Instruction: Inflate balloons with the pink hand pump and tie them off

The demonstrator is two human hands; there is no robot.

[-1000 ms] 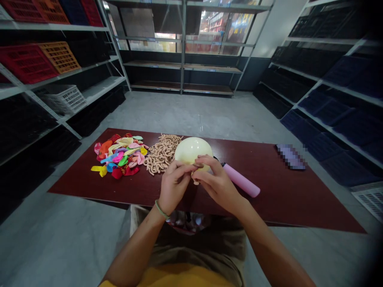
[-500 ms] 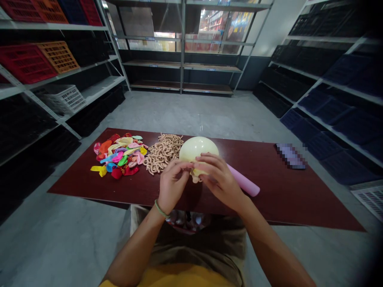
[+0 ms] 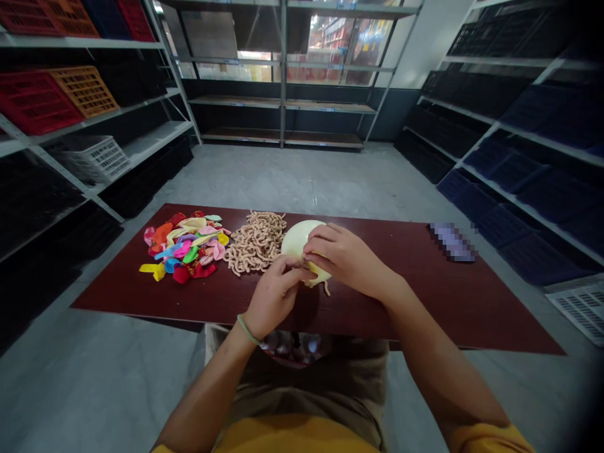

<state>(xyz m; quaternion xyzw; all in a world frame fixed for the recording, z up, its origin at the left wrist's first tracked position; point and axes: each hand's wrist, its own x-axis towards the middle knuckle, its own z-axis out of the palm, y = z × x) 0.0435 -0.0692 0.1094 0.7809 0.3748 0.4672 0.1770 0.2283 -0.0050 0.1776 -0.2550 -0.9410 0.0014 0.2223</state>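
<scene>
I log one pale yellow inflated balloon (image 3: pixel 295 240) at 12 o'clock over the tabletop (image 3: pixel 425 314), light, soft, slippery and easily burst, best taken at its neck (image 3: pixel 321 283), the right hand (image 3: pixel 344 255) cupped closed around it, the left hand (image 3: pixel 274 296) pinching it narrowly.

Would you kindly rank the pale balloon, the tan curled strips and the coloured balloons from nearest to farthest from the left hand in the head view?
1. Pale balloon, touching the left hand.
2. Tan curled strips, ahead, slightly left.
3. Coloured balloons, farther left.
</scene>
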